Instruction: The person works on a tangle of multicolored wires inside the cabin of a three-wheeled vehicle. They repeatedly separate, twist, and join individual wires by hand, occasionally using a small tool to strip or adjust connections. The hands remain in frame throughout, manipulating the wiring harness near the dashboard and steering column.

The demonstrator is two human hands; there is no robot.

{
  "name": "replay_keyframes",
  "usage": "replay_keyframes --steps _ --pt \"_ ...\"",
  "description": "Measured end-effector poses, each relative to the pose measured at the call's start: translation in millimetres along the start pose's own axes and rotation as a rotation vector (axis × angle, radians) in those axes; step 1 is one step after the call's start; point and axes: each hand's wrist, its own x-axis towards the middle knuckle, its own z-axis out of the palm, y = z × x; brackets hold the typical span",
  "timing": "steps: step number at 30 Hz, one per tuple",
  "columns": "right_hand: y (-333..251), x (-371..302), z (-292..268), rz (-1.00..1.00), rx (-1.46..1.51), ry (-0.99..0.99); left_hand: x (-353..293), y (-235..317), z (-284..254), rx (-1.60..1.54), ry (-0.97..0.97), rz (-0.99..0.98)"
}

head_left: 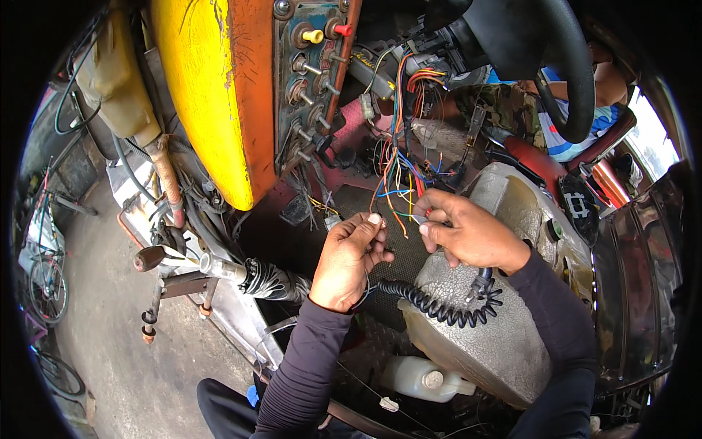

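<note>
Thin coloured wires [398, 164] hang in a loose bundle from below the steering column, with orange, blue, green and white strands spreading at their lower ends. My left hand [349, 257] is closed in a pinch at the left of these ends, thumb against forefinger, on what looks like a thin wire. To its right, my right hand [468, 230] pinches a whitish wire end between thumb and fingers. An orange wire end [404, 228] dangles between the two hands. A black coiled cable [439, 313] lies below them.
A switch panel [311, 88] with several toggles stands beside a yellow and orange body panel [208, 95]. The black steering wheel [574, 73] is at upper right. A cracked grey cover [482, 314] bulges below my right arm. A white jug [417, 377] sits low. Another person's arm [607, 88] shows far right.
</note>
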Motion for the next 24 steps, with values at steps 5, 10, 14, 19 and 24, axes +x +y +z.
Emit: replay_keyframes --steps 5,10,14,19,24 --pt "-2.3 -10.1 -5.1 0.183 -0.064 -0.139 0.1 1.8 -0.2 -0.005 0.006 0.011" --pt "6.8 4.5 2.9 0.117 0.194 -0.232 -0.1 -0.1 1.3 -0.007 -0.014 0.004" --pt "13.7 7.7 1.7 0.114 0.23 -0.236 -0.4 0.4 1.1 -0.011 -0.013 0.008" --pt "11.9 6.2 2.7 0.107 0.225 -0.238 -2.2 0.4 1.3 -0.018 -0.015 0.023" --pt "1.2 -6.7 -7.2 0.134 0.046 -0.204 0.3 2.4 -1.6 0.003 -0.023 0.014"
